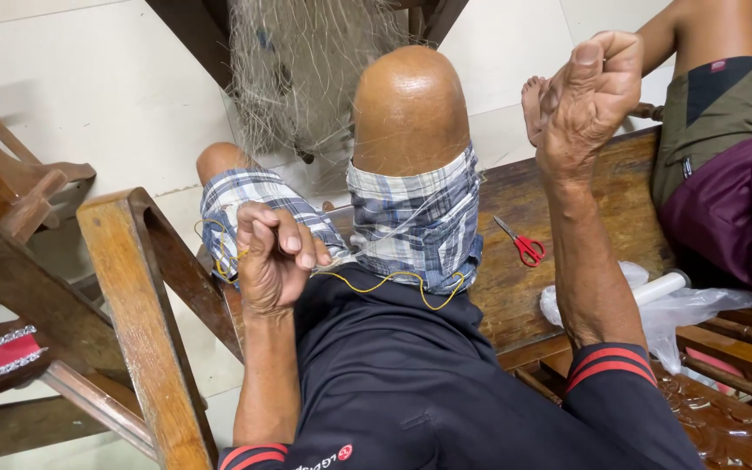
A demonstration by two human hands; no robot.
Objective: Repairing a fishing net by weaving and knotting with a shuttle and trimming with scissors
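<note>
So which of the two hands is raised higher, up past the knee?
The right hand, lifted beside the raised knee. The left hand sits low by the lap, pinching the yellow cord.

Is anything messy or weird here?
Nothing looks broken or spilled. The yellow cord lies in loose loops across the plaid shorts, and red scissors lie open on the bench beside a crumpled plastic bag.

- yellow cord [393,280] over blue-and-white plaid shorts [419,226]
- red-handled scissors [526,246] on brown wooden bench [515,287]
- black shirt [393,374], red-striped cuffs
- pale grey net [298,70]
</note>
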